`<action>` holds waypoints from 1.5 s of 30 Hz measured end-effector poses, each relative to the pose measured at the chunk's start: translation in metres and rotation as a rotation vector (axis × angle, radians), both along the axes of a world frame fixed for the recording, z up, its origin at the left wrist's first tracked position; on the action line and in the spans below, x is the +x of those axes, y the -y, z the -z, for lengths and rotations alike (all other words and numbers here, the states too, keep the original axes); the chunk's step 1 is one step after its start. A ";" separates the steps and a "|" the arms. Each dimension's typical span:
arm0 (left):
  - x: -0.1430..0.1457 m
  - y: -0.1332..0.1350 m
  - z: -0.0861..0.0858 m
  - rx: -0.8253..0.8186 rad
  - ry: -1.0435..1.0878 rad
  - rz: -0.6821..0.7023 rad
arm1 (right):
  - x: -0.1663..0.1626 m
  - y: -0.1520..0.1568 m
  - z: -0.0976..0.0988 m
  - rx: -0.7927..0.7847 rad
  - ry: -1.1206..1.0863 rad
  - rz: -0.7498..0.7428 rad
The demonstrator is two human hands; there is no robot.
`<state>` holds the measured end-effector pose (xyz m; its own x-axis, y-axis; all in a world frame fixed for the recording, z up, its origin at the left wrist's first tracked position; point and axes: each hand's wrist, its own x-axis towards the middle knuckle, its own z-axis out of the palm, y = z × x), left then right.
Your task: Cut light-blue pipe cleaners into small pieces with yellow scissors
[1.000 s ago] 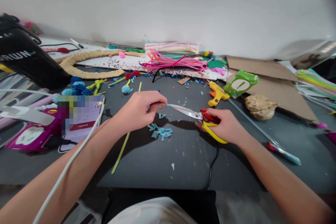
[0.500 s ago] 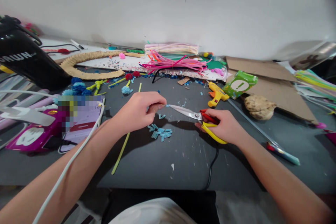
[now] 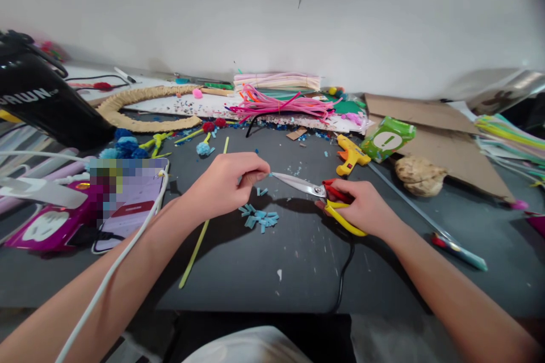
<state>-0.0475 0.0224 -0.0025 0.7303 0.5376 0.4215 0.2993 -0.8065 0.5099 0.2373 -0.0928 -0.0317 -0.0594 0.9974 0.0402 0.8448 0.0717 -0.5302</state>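
My left hand (image 3: pixel 227 181) is closed in a pinch, and a tiny bit of light blue strip (image 3: pixel 271 174) shows at its fingertips. The scissors (image 3: pixel 298 184), with red and yellow handles, lie in my right hand (image 3: pixel 366 204), fingers wrapped round the grips. Their blades look nearly closed, with the tips touching or very close to the blue bit. Below my left fingers is a small heap of cut light blue pieces (image 3: pixel 263 220) on the dark grey table (image 3: pixel 255 278). A yellow-green pipe cleaner (image 3: pixel 195 258) runs partly behind my left wrist.
A yellow glue gun (image 3: pixel 351 155) and a green packet (image 3: pixel 389 139) lie beyond my right hand. Pink pipe cleaners (image 3: pixel 281 105) are bundled at the back. Left stand a black bottle (image 3: pixel 46 96), a phone (image 3: pixel 131 198) and a purple power block (image 3: pixel 46 227); a white cable (image 3: pixel 102 289) crosses my forearm.
The scissor blades have closed slightly at the blue bit, and less of the bit shows at my left fingertips. Both hands stay in nearly the same place.
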 end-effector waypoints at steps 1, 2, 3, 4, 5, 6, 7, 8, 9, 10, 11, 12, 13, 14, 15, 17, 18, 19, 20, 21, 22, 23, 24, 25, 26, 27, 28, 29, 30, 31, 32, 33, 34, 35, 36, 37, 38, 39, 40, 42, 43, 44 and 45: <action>0.000 0.000 0.000 -0.006 -0.002 0.001 | 0.000 0.000 0.000 0.008 0.006 -0.005; 0.000 0.000 0.000 -0.014 -0.006 0.003 | 0.000 0.000 0.000 0.012 0.013 -0.011; 0.000 0.001 0.000 -0.014 -0.006 0.002 | 0.000 -0.001 0.000 0.018 0.020 -0.011; -0.001 0.001 0.000 -0.021 -0.013 0.002 | 0.000 -0.001 0.000 0.015 0.028 -0.012; -0.001 0.001 0.001 -0.025 -0.014 0.000 | 0.001 -0.001 0.000 0.011 0.034 -0.006; -0.001 0.001 0.001 -0.027 -0.011 0.005 | 0.001 -0.001 0.001 0.011 0.038 -0.004; -0.001 0.001 0.001 -0.026 -0.011 0.001 | 0.001 -0.001 0.001 0.008 0.042 -0.001; -0.001 0.000 0.001 -0.028 -0.013 -0.001 | 0.001 -0.001 0.002 -0.003 0.037 0.004; -0.001 0.000 0.001 -0.028 -0.016 0.001 | 0.002 0.000 0.003 -0.016 0.027 0.015; -0.001 0.000 0.001 -0.031 -0.015 0.001 | 0.002 0.000 0.003 -0.026 0.005 0.033; -0.001 0.001 0.001 -0.033 -0.013 0.002 | 0.001 0.001 0.004 -0.037 -0.017 0.044; -0.001 0.001 0.000 -0.034 -0.010 0.002 | 0.001 0.001 0.004 -0.042 -0.037 0.049; -0.001 0.001 0.000 -0.032 -0.008 0.000 | 0.001 0.002 0.003 -0.042 -0.053 0.050; -0.002 0.001 -0.001 -0.029 -0.009 0.003 | 0.000 0.002 0.003 -0.040 -0.067 0.045; -0.002 0.001 -0.002 -0.026 -0.010 0.008 | 0.000 0.002 0.002 -0.036 -0.078 0.038; -0.002 0.002 -0.003 -0.017 -0.012 0.018 | -0.001 0.001 0.001 -0.033 -0.093 0.021; -0.002 0.002 -0.003 -0.011 -0.013 0.019 | -0.001 0.001 0.000 -0.031 -0.095 0.013; -0.002 0.002 -0.003 -0.004 -0.015 0.020 | -0.002 0.000 0.000 -0.028 -0.091 0.006; -0.002 0.002 -0.003 0.003 -0.017 0.018 | -0.002 0.000 -0.001 -0.021 -0.080 0.001; -0.002 0.002 -0.003 0.010 -0.018 0.017 | -0.002 -0.001 -0.001 -0.011 -0.065 -0.001; -0.002 0.002 -0.003 0.016 -0.020 0.019 | -0.002 -0.001 -0.001 -0.001 -0.050 -0.004; -0.001 0.002 -0.003 0.019 -0.023 0.020 | -0.001 -0.001 -0.002 0.010 -0.036 -0.006; -0.001 0.002 -0.003 0.020 -0.027 0.022 | -0.001 -0.001 -0.002 0.017 -0.026 -0.008; -0.001 0.002 -0.003 0.020 -0.029 0.022 | -0.001 -0.001 -0.002 0.017 -0.021 -0.011; -0.001 0.002 -0.003 0.018 -0.031 0.022 | -0.001 -0.001 -0.002 0.014 -0.020 -0.013; -0.001 0.002 -0.003 0.015 -0.032 0.021 | 0.000 -0.001 -0.002 0.009 -0.020 -0.014; -0.001 0.002 -0.003 0.011 -0.032 0.019 | 0.000 -0.001 -0.001 0.006 -0.019 -0.013; -0.001 0.002 -0.003 0.009 -0.028 0.018 | 0.000 -0.001 -0.001 0.006 -0.017 -0.012; -0.001 0.002 -0.003 0.007 -0.026 0.019 | 0.000 -0.001 -0.001 0.008 -0.015 -0.013; -0.001 0.002 -0.003 0.007 -0.023 0.020 | 0.001 -0.001 0.000 0.012 -0.012 -0.015; -0.001 0.002 -0.003 0.010 -0.019 0.022 | 0.001 -0.001 0.000 0.016 -0.009 -0.017; -0.001 0.002 -0.003 0.014 -0.016 0.023 | 0.001 -0.001 0.000 0.018 -0.007 -0.020; -0.001 0.002 -0.002 0.018 -0.015 0.025 | 0.001 -0.001 0.000 0.019 -0.005 -0.020; 0.000 0.001 -0.002 0.020 -0.014 0.025 | 0.001 -0.002 0.000 0.019 -0.004 -0.019; 0.000 0.001 -0.002 0.020 -0.014 0.026 | 0.001 -0.002 0.001 0.018 -0.002 -0.016; 0.000 0.001 -0.002 0.020 -0.010 0.026 | 0.001 -0.002 0.001 0.017 0.000 -0.012; 0.000 0.001 -0.002 0.016 -0.010 0.025 | 0.001 -0.002 0.001 0.017 0.004 -0.008; 0.000 0.002 -0.002 0.012 -0.010 0.023 | 0.001 -0.002 0.001 0.015 0.008 -0.004; 0.000 0.002 -0.002 0.008 -0.010 0.021 | 0.001 -0.002 0.001 0.013 0.014 -0.001; 0.000 0.002 -0.002 -0.003 -0.018 0.013 | 0.001 -0.002 0.001 0.007 0.025 0.001; 0.000 0.002 -0.002 -0.007 -0.021 0.010 | 0.001 -0.002 0.001 0.005 0.030 0.001; 0.000 0.002 -0.002 -0.010 -0.024 0.008 | 0.001 -0.002 0.001 0.002 0.033 -0.001; 0.000 0.002 -0.002 -0.010 -0.023 0.007 | 0.002 -0.002 0.001 0.001 0.035 -0.001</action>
<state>-0.0476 0.0201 -0.0007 0.7434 0.5367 0.3991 0.3054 -0.8033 0.5114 0.2390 -0.0904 -0.0327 -0.0617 0.9973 0.0386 0.8625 0.0728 -0.5008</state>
